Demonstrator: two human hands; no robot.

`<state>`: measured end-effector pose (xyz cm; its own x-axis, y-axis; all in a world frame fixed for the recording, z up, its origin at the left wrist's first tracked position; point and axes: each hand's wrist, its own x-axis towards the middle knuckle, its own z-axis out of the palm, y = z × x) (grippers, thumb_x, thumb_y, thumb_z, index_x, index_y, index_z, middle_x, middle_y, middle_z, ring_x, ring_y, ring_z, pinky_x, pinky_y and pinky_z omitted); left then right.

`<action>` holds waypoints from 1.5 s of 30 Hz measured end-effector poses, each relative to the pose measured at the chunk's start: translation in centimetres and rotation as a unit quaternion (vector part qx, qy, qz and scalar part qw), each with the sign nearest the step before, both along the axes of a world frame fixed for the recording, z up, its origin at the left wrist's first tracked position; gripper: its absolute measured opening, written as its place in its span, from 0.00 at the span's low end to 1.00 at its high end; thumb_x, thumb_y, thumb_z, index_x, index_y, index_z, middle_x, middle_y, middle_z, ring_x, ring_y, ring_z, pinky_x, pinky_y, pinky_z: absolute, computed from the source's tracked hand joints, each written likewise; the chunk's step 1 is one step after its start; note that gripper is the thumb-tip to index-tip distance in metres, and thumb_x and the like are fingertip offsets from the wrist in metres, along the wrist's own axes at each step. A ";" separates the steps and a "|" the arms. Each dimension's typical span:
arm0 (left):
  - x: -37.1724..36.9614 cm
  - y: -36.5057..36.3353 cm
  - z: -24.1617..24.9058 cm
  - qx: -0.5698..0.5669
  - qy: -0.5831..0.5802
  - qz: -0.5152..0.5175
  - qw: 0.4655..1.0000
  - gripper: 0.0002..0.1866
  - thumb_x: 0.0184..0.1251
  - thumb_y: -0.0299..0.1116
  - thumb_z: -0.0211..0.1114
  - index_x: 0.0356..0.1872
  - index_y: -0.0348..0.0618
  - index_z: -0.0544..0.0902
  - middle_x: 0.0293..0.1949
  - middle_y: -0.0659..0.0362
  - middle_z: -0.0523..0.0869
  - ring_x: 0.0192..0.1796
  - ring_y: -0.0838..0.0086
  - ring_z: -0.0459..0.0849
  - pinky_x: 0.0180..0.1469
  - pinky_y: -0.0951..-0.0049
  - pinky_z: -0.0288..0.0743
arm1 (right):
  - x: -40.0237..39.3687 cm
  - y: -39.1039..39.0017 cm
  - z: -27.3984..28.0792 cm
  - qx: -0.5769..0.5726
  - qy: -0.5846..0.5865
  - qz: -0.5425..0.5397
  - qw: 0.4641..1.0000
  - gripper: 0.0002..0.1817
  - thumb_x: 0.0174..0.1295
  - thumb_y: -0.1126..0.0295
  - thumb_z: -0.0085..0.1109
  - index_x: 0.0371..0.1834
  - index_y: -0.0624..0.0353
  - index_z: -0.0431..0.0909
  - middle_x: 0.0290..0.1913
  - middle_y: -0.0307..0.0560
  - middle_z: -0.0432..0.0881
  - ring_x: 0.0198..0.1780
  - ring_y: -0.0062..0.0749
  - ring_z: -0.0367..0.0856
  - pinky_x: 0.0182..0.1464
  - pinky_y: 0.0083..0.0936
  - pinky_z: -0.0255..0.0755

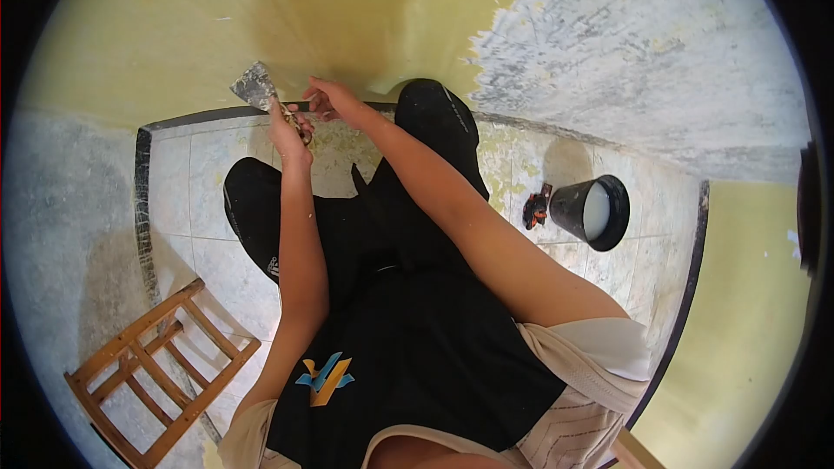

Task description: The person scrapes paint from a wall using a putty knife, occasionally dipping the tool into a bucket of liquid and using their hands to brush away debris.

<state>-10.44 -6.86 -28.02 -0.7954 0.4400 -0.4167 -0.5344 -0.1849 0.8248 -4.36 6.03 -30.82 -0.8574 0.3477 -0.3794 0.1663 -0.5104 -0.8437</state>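
My left hand [290, 128] is closed round the handle of a scraper [255, 87], whose wide metal blade is spotted with pale residue and points up and left near the yellow wall [156, 43]. To its right, my right hand [334, 102] holds nothing, its fingers apart and partly bent towards the scraper handle, with a small gap between the two. Past a ragged edge, the wall at the upper right [643, 61] is bare, grey-white and streaked.
A black bucket [566, 208] with whitish liquid stands on the tiled floor at the right, beside a small black and orange object [536, 208]. A wooden stool [165, 365] is at the lower left. Flakes litter the floor along the dark baseboard.
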 end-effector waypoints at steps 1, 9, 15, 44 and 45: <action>0.0 0.0 -0.3 -0.013 -0.004 0.001 1.000 0.27 0.80 0.61 0.52 0.36 0.45 0.76 0.20 0.64 0.72 0.19 0.78 0.70 0.21 0.77 0.65 | 0.1 0.0 0.3 -0.032 -0.008 0.017 0.999 0.25 0.75 0.43 0.52 0.43 0.54 0.83 0.28 0.35 0.82 0.31 0.21 0.79 0.38 0.28 0.73; 1.6 0.7 -1.0 -0.024 0.041 0.022 0.999 0.33 0.78 0.70 0.42 0.31 0.52 0.76 0.21 0.65 0.76 0.19 0.78 0.73 0.19 0.78 0.60 | 0.0 -1.6 0.8 0.060 0.042 0.120 0.990 0.24 0.73 0.41 0.56 0.42 0.52 0.83 0.25 0.33 0.74 0.28 0.21 0.74 0.34 0.27 0.70; 2.7 0.7 -1.7 -0.038 0.045 -0.016 0.998 0.35 0.77 0.73 0.40 0.47 0.50 0.78 0.31 0.64 0.81 0.26 0.77 0.79 0.23 0.74 0.66 | 0.3 -2.3 2.3 0.145 0.062 0.084 0.984 0.20 0.71 0.48 0.62 0.38 0.56 0.84 0.24 0.34 0.74 0.24 0.20 0.70 0.28 0.25 0.67; 1.2 -1.5 11.4 0.075 0.266 -0.055 0.959 0.16 0.78 0.38 0.65 0.27 0.43 0.81 0.29 0.69 0.80 0.34 0.85 0.74 0.38 0.78 0.67 | 7.4 -6.1 13.5 0.144 0.175 0.010 0.974 0.15 0.81 0.56 0.51 0.50 0.59 0.74 0.24 0.35 0.72 0.19 0.18 0.71 0.20 0.21 0.67; 2.2 -0.9 14.0 0.078 0.268 -0.055 0.959 0.16 0.78 0.38 0.65 0.27 0.43 0.81 0.29 0.69 0.80 0.34 0.85 0.74 0.38 0.78 0.67 | 8.6 -6.5 15.6 0.133 0.181 -0.028 0.974 0.15 0.82 0.57 0.50 0.50 0.59 0.74 0.23 0.35 0.71 0.19 0.18 0.70 0.20 0.21 0.66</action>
